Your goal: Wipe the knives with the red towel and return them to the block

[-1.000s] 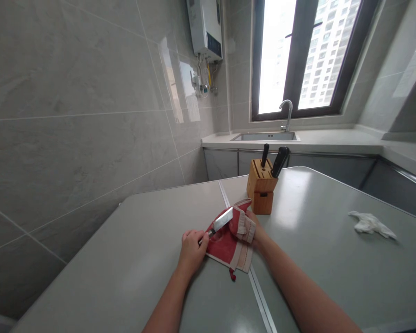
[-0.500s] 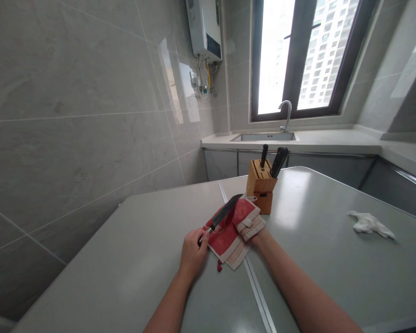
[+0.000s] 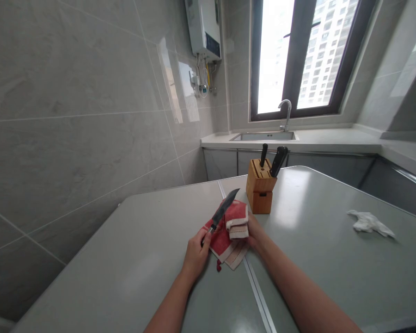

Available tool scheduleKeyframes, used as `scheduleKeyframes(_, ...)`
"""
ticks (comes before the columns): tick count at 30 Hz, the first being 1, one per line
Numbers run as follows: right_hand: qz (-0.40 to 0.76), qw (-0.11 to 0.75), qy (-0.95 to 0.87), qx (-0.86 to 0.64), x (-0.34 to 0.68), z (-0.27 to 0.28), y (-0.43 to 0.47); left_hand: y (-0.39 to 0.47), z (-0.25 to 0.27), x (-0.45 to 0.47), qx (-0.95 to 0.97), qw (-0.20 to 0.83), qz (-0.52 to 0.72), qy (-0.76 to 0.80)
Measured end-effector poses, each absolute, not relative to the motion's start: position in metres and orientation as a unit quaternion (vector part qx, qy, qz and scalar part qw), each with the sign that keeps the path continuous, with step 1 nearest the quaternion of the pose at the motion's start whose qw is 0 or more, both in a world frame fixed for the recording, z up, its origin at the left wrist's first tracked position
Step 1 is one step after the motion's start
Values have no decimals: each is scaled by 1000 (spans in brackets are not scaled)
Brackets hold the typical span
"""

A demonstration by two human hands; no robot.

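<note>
My left hand (image 3: 196,252) is closed round the black handle of a kitchen knife (image 3: 224,206), whose dark blade slants up and away to the right. Under and beside the blade is a red and cream cloth (image 3: 223,240), partly hanging down with a small red tassel. My right hand (image 3: 253,230) grips the folded upper part of the cloth at the blade's right side; its fingers are mostly hidden behind the fabric. Just beyond my right hand stands a wooden knife block (image 3: 260,189) with black-handled knives (image 3: 279,161) in its slots.
A pale table (image 3: 152,231) with a metal seam (image 3: 258,296) spreads below my hands. To the right lies a crumpled white tissue (image 3: 370,224). Behind the table are a counter (image 3: 336,137), a sink (image 3: 242,137) and a tap (image 3: 289,111). A tiled wall (image 3: 90,152) borders the left.
My right hand and the folded cloth have moved left and a little nearer, away from the knife block. The knife tip now shows free of the cloth; its blade is tilted more steeply.
</note>
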State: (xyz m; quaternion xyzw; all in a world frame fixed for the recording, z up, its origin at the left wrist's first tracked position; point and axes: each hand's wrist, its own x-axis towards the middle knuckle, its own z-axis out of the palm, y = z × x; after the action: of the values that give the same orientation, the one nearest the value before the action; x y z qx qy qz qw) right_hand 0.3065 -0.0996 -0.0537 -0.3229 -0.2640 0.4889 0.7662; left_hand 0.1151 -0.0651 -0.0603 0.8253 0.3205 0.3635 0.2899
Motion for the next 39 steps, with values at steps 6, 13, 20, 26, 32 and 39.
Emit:
scheduleKeyframes(6,479,735,-310,-366,297,-51,-103,-70,-54,114,841,319,337,278)
scheduleKeyframes(13,477,687,-365,-408,287,-57,-107,-77,-49,115,860,343,297,234)
scheduleKeyframes(20,491,681,-368,-399,286,-60,-106,-76,-50,119,860,342,294,239)
scheduleKeyframes(26,506,701,-319,-389,281,-58,-105,-74,-51,119,852,338,312,249)
scheduleKeyframes(32,532,742,-249,-324,282,-55,-103,-68,-52,117,846,280,355,282)
scheduleKeyframes(39,548,760,-204,-283,291,-57,-101,-65,-55,116,818,320,373,301)
